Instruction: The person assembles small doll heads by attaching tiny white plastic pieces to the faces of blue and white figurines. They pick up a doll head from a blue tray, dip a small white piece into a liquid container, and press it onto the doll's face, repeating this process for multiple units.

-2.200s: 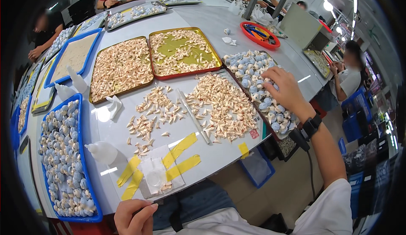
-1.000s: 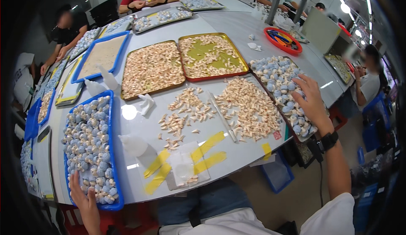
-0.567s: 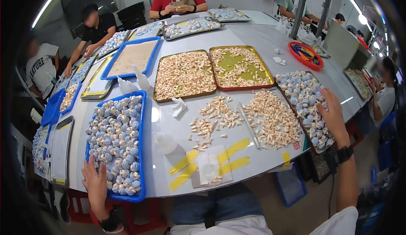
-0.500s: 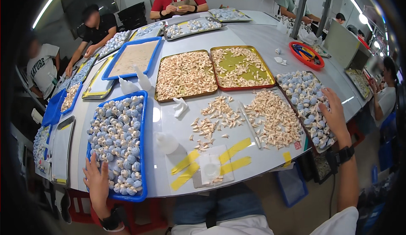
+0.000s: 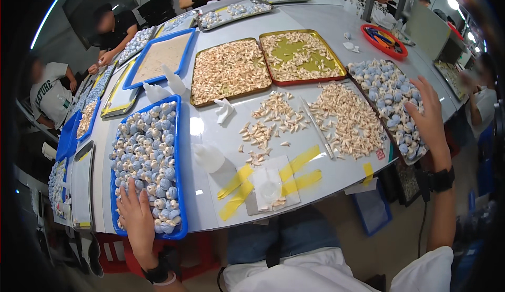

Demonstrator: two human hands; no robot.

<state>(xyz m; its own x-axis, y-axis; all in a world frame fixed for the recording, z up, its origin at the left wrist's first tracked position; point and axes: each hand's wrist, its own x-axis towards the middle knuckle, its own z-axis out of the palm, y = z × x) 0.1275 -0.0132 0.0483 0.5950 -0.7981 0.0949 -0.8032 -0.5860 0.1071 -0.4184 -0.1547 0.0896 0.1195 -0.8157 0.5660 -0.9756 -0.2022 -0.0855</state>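
Note:
My left hand lies with fingers spread over the near left corner of a blue plastic tray, touching the small round blue-and-white pieces heaped in it. At the right, my right hand has its fingers stretched apart along the outer edge of a dark-rimmed tray of similar blue-and-white pieces. Between the hands, small pointed cream pieces lie in loose piles on the white table. A white pen-like stick rests between two piles.
Two gold trays of cream pieces stand behind the piles. White squeeze bottles stand near the blue tray. Yellow tape flanks a small white pad at the front edge. A red basket holds tools. Other people sit around the table.
My left hand has shifted from the blue tray's left rim inward over the pieces. My right hand stays beside the right tray. The whole view has tilted slightly downward.

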